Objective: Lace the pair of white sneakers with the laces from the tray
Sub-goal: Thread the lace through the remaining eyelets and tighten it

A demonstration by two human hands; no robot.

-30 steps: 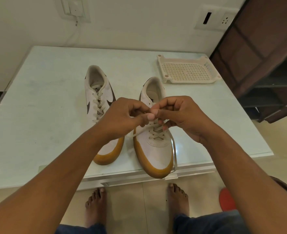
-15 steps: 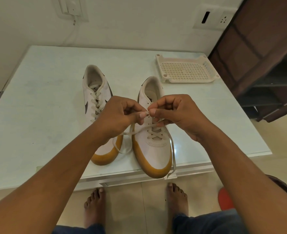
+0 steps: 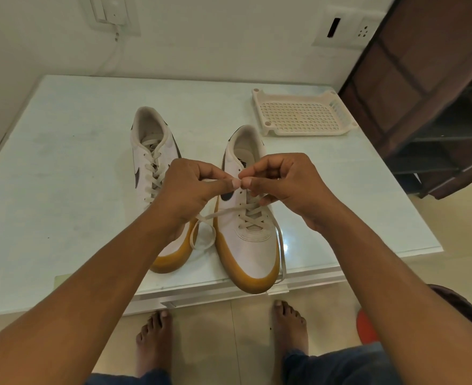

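1. The left hand (image 3: 190,187) and right hand (image 3: 287,187) meet thumb tip to thumb tip, fingers curled in, above the tongue of the nearer shoe; each appears to pinch the flat cream lace (image 3: 218,214) there, though the strand between the fingertips is mostly hidden
2. Holding it that close together probably keeps the lace tip stiff enough to aim at the next eyelet
3. From the left hand, slack drops into a loose loop beside the shoe; the other end hangs along the shoe's right side and over the table edge, out of the way
4. The white low-top sneaker with a tan rubber sole (image 3: 257,245) below the hands is crossed only over its lower eyelets, toe towards the person, so the open rows face up within reach
5. Its fully laced twin sneaker (image 3: 171,150) stands just to its left, set aside
6. The perforated cream plastic tray (image 3: 312,132) sits well apart at the far right of the pale glass-topped table (image 3: 62,176), with no laces in it
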